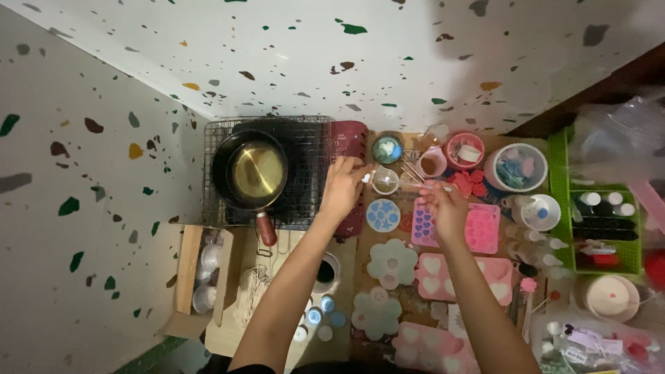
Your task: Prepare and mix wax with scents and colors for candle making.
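The scene is lit dimly and unevenly, with the speckled white wall (388,62) at the far side rendered brightest and the near edge sunk in shadow. A soft glare is thrown back by the yellow liquid in the round black pan (251,171), and a broad shadow is cast across the far right corner. The edges are bent by wide-angle distortion, and the clear plastic bags (616,138) at right are blurred.

Packages at the edges of the work surface

An open brown cardboard box (201,277) sits far left holding clear round containers; a clear plastic bag (589,343) with small white tags lies bottom right.
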